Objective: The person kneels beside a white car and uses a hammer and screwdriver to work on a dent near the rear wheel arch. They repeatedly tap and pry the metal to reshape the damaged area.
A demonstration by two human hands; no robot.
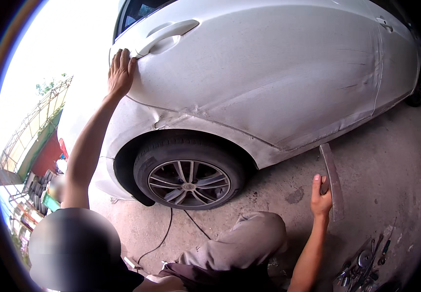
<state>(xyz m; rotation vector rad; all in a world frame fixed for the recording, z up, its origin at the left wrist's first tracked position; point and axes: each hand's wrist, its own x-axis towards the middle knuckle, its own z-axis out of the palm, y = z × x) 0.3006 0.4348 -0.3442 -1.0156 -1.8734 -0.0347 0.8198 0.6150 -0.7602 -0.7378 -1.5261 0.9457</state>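
Long flat tool [333, 187], slightly bowed, grey-brown, held by its short handle [324, 185] in the right hand [321, 197]; fingers curled round the handle, thumb pointing up. In the view it stands over the concrete floor [293, 194], its upper end just below the lower edge of the white car [288, 82]; whether it touches the bodywork cannot be told. Left hand [120, 75] well apart from the tool, laid flat on the car panel just beside the rear end of the door handle [167, 36], fingers extended and close together. Door surface: scuffed, dark scratches toward its far edge. Crumpled dent [159, 117] above the wheel arch, below the left hand. Wheel [189, 185] under the arch, paired spokes; emblem at hub centre too small to make out, tyre sidewall lettering not readable. Black cable [164, 238] on the floor below the wheel. Metal hand tools [366, 260] heaped on the floor, off to the right of the right forearm. Beyond the car's rear end, far left: stacked tyres [36, 192] and a green container [51, 203].
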